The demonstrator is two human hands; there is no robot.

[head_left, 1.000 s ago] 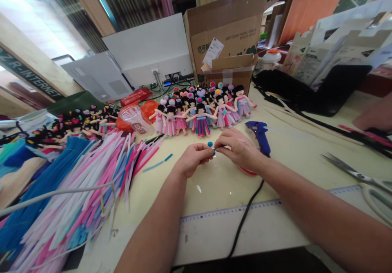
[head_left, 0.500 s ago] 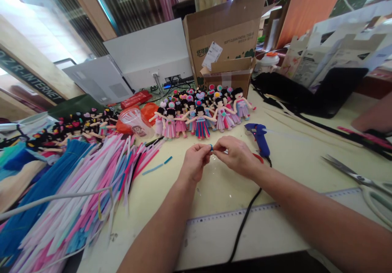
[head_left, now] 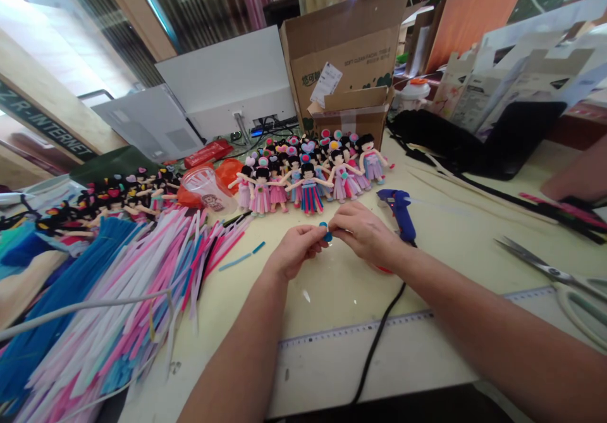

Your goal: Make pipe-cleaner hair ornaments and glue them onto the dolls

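Note:
Between my fingertips is a small blue curled piece of pipe cleaner, looking like a tight coil. My left hand pinches it from the left with thumb and forefinger. From the other side, the fingers of my right hand close on it too. Just beyond my hands stand several small dolls with black hair and striped skirts. Two short cut pieces of blue pipe cleaner lie on the table to the left. Partly under my right hand a red thing shows, mostly hidden.
A blue glue gun lies right of my hands, its black cord running to the front edge. Scissors are at the right, a ruler strip in front. Bundled pipe cleaners fill the left; a cardboard box stands behind.
The blue coil has turned and shows more of its round shape between my fingers. My left hand has shifted slightly left, and the view has moved a little.

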